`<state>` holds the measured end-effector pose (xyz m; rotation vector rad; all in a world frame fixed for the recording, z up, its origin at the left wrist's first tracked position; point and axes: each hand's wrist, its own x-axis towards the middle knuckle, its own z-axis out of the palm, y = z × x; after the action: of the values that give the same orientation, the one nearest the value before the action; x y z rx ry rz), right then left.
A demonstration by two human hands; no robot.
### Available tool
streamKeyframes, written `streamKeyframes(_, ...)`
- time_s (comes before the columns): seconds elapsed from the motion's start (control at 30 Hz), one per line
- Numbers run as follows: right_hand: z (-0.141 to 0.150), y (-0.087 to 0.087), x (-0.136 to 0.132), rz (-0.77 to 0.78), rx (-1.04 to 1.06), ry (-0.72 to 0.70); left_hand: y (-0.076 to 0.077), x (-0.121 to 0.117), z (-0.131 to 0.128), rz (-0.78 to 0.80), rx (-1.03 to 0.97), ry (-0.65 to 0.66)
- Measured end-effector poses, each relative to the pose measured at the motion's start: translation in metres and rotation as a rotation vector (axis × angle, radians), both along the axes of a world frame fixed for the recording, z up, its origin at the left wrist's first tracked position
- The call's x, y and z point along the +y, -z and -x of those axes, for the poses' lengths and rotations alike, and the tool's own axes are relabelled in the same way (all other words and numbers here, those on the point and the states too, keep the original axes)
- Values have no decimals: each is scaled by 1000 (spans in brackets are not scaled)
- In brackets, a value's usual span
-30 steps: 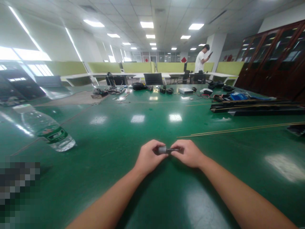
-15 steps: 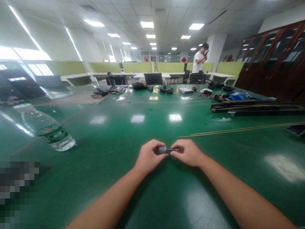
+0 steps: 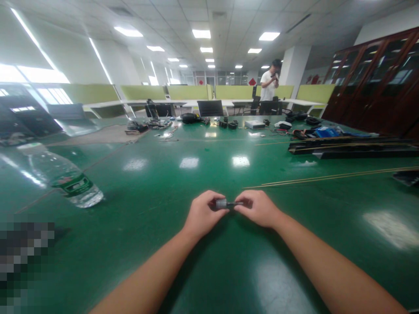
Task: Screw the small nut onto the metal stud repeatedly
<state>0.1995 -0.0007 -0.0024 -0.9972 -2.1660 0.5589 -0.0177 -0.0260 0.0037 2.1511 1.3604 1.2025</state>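
Between my hands, low over the green tabletop (image 3: 209, 244), is a small grey cylinder (image 3: 221, 203) with a thin dark shaft (image 3: 231, 203) pointing right. I cannot make out its exact kind. The thumb and fingers of my left hand (image 3: 203, 213) are closed on the grey cylinder from the left. From the right, my right hand (image 3: 258, 208) pinches the outer end of the shaft, and its fingertips partly hide that end. Both wrists come up from the bottom edge, and the piece lies level between the two grips.
A clear plastic bottle (image 3: 65, 178) with a green label stands at left. Thin rods (image 3: 327, 176) and black rails (image 3: 353, 149) lie at right. Small devices and a white box (image 3: 254, 124) line the far edge. A person (image 3: 269, 85) stands beyond the table.
My hands and the grey cylinder have shifted very slightly left, both grips kept. The person in the background has moved a little to the left.
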Motion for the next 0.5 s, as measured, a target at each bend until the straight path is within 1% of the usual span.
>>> streamKeyframes(0.27, -2, 0, 1, 11, 13, 7, 3, 2, 2, 31, -49, -2)
streamKeyframes(0.5, -3, 0, 1, 23, 5, 27, 0, 2, 2, 49, -47, -27)
